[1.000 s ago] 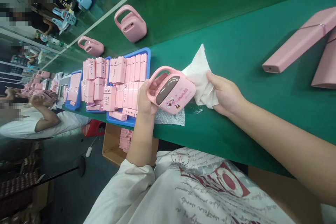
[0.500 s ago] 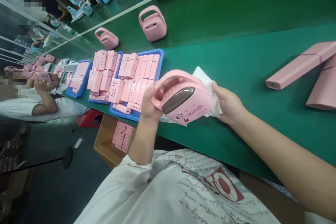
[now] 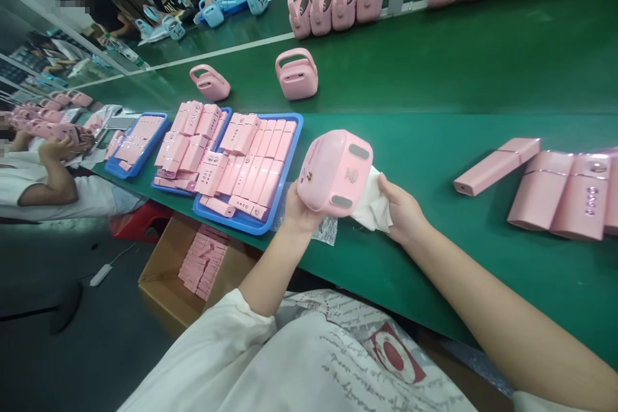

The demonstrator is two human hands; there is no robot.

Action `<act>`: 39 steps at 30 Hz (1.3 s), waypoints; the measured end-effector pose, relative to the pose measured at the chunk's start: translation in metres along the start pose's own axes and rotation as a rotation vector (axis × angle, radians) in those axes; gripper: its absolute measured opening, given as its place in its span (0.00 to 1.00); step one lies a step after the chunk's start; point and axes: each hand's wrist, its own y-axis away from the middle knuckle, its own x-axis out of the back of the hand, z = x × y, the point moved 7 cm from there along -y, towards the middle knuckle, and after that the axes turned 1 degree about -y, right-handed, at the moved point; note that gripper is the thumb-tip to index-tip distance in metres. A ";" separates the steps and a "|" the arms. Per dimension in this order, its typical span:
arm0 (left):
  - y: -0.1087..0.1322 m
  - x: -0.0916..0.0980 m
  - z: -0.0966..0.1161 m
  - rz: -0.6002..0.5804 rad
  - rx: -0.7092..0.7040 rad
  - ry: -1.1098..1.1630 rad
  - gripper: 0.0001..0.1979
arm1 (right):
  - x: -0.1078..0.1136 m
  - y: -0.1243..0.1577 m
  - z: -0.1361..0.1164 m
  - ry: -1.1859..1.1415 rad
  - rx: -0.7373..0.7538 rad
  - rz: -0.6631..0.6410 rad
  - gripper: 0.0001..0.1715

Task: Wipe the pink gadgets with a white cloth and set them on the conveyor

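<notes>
L hand (image 3: 300,209) fingers grip pink plastic handled case (image 3: 335,170) bottom-up above green counter (image 3: 434,141), R hand (image 3: 403,212) fingers clamp white wipe cloth (image 3: 373,206) against it; wipe looks mid-way, underside prob. left.

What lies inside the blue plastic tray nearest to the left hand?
The blue plastic tray holds rows of flat pink rectangular parts, some stacked loosely on top. The tray floor beneath them is covered.
</notes>
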 end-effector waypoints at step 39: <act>0.014 -0.006 -0.004 0.010 0.279 0.460 0.21 | 0.039 0.006 -0.071 0.114 0.654 0.481 0.20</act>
